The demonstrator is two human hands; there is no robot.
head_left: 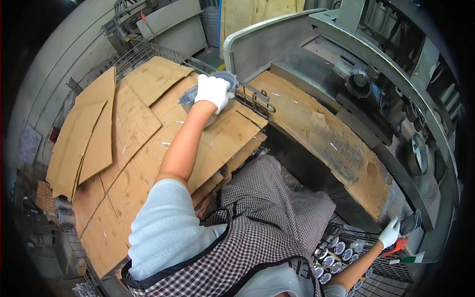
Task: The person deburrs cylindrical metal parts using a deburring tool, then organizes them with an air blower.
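My left hand [213, 91], in a white glove, reaches far out over the cardboard sheets [148, 123] and grips a round grey metal part [225, 79] near the corner of a wire cage [257, 99]. A second grey round piece [189, 97] lies just under my wrist. My right hand [390, 232], also gloved in white, is low at the right and touches a dark flat metal piece [410, 222] by an orange-red handle [396, 246]. Whether it grips that piece is unclear.
A worn wooden board [326, 133] runs along a large grey machine [376, 84]. Below my right arm, a wire basket [391, 270] holds several round shiny metal parts [336, 255]. Stacked cardboard [81, 138] lies to the left.
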